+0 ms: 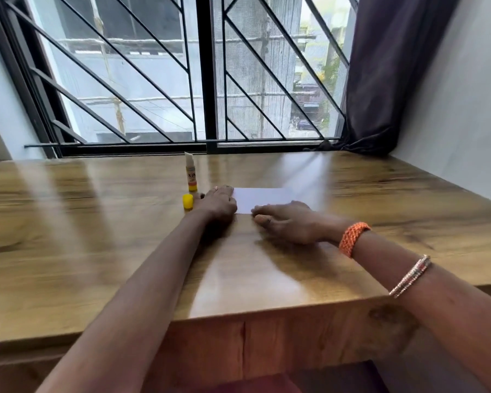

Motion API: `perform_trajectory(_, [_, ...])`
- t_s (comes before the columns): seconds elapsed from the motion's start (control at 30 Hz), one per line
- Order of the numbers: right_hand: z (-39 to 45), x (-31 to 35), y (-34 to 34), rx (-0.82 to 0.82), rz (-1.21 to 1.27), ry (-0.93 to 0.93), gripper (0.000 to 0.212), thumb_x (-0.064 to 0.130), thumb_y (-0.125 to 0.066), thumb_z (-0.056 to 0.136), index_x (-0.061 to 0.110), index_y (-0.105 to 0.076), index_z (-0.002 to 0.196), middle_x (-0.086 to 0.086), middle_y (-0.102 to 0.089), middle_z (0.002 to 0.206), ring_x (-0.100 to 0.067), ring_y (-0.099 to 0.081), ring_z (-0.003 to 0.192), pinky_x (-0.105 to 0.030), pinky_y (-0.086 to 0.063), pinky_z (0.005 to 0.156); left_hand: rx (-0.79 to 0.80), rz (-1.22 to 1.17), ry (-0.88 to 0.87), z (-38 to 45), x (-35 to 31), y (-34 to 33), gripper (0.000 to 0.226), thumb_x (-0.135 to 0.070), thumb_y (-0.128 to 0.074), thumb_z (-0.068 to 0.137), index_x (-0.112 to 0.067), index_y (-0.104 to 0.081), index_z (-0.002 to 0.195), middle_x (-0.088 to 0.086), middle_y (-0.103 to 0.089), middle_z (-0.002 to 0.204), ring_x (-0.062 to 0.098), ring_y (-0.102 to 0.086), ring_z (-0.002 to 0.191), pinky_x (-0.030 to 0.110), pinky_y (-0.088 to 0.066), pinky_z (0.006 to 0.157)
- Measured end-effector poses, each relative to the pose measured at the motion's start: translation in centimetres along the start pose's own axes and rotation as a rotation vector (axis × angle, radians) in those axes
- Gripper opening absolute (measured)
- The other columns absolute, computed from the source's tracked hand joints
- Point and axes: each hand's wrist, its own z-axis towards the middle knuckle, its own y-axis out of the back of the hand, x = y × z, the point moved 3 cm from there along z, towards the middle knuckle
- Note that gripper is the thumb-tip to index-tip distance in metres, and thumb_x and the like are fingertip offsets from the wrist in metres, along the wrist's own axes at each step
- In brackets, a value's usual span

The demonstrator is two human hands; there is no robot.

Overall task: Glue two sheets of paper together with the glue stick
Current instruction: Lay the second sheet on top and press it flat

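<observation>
A white sheet of paper lies flat on the wooden table, near its middle. My left hand rests palm down on the paper's left edge. My right hand lies flat at the paper's near right corner, fingers spread and pointing left. Whether a second sheet lies under the top one I cannot tell. The glue stick stands upright and uncapped just left of the paper, beyond my left hand. Its yellow cap stands on the table beside my left hand.
A barred window runs along the table's far edge. A dark curtain hangs at the right, touching the table's back corner. A white wall borders the right side. The table's front edge is close to me.
</observation>
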Motion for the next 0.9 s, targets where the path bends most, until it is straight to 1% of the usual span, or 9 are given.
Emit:
perform_trajectory(0.07, [1.0,-0.9,2.2,-0.166,0.233,-0.024,0.040,0.023,-0.047,0.097,0.020,-0.048,0.136,-0.003,-0.061,0.132,-0.022,-0.051,0.125,-0.034,-0.036,0.105,0.020,-0.073,0.004,0.7,0.0,0.6,0.052,-0.018,-0.031,0.094,-0.014,-0.026,0.145,0.010,-0.030,0.153,0.027,-0.026,0.141,0.037,-0.019,0.112])
perform_trajectory(0.1, [1.7,-1.4,3.2,-0.248,0.347,-0.049,0.039,0.012,-0.048,0.094,0.016,-0.051,0.132,-0.008,-0.066,0.122,-0.022,-0.058,0.114,-0.028,-0.043,0.094,0.014,-0.085,0.024,1.1,0.0,0.9,0.053,-0.017,-0.032,0.092,-0.014,-0.027,0.145,0.012,-0.033,0.152,0.030,-0.029,0.139,0.038,-0.022,0.112])
perform_trajectory(0.13, [2.5,-2.0,4.0,-0.321,0.417,-0.078,0.040,0.004,-0.047,0.090,0.013,-0.053,0.129,-0.011,-0.068,0.115,-0.023,-0.061,0.106,-0.025,-0.044,0.084,-0.006,-0.081,0.046,1.5,0.0,1.2,0.052,-0.017,-0.033,0.091,-0.015,-0.030,0.143,0.014,-0.036,0.149,0.031,-0.031,0.137,0.039,-0.026,0.113])
perform_trajectory(0.2, [4.3,-2.8,4.9,-0.412,0.458,-0.128,0.040,-0.001,-0.045,0.087,0.009,-0.054,0.125,-0.014,-0.070,0.108,-0.025,-0.062,0.102,-0.025,-0.045,0.078,-0.049,-0.061,0.076,2.0,-0.3,1.6,0.046,-0.021,-0.035,0.092,-0.012,-0.040,0.137,0.016,-0.044,0.142,0.033,-0.036,0.133,0.042,-0.032,0.110])
perform_trajectory(0.3, [6.9,-3.4,4.6,-0.408,0.457,-0.170,0.039,0.001,-0.045,0.087,0.009,-0.054,0.123,-0.013,-0.070,0.106,-0.025,-0.062,0.101,-0.029,-0.048,0.080,-0.115,-0.033,0.097,2.7,-0.9,1.5,0.039,-0.028,-0.040,0.095,-0.006,-0.052,0.124,0.018,-0.046,0.136,0.034,-0.036,0.130,0.042,-0.036,0.107])
perform_trajectory(0.43, [9.1,-3.8,3.2,-0.358,0.393,-0.158,0.033,0.004,-0.048,0.087,0.010,-0.060,0.116,-0.011,-0.070,0.106,-0.026,-0.064,0.101,-0.036,-0.052,0.088,-0.239,0.000,0.128,3.0,-1.0,1.2,0.037,-0.027,-0.043,0.095,-0.005,-0.050,0.124,0.014,-0.044,0.133,0.031,-0.036,0.128,0.042,-0.036,0.101])
perform_trajectory(0.5, [9.4,-3.9,2.7,-0.355,0.331,-0.139,0.032,0.005,-0.050,0.085,0.011,-0.062,0.114,-0.007,-0.070,0.105,-0.025,-0.062,0.102,-0.041,-0.049,0.095,-0.240,0.015,0.139,3.2,-0.9,1.0,0.037,-0.026,-0.042,0.095,-0.005,-0.046,0.126,0.014,-0.042,0.135,0.031,-0.035,0.128,0.043,-0.035,0.101])
perform_trajectory(0.67, [9.0,-3.9,2.3,-0.341,0.225,-0.073,0.033,0.007,-0.050,0.085,0.011,-0.062,0.115,-0.008,-0.067,0.107,-0.025,-0.060,0.101,-0.047,-0.047,0.096,-0.204,0.046,0.150,3.6,-1.0,0.6,0.039,-0.025,-0.038,0.096,-0.007,-0.043,0.130,0.015,-0.036,0.140,0.032,-0.032,0.129,0.044,-0.033,0.102])
perform_trajectory(0.9, [8.6,-3.4,2.1,-0.332,0.151,-0.056,0.035,0.009,-0.050,0.086,0.013,-0.059,0.121,-0.010,-0.065,0.114,-0.026,-0.057,0.107,-0.046,-0.045,0.097,-0.287,-0.118,0.121,3.3,-1.0,1.1,0.027,-0.016,-0.048,0.090,-0.009,-0.048,0.117,0.015,-0.054,0.125,0.033,-0.044,0.120,0.042,-0.037,0.094])
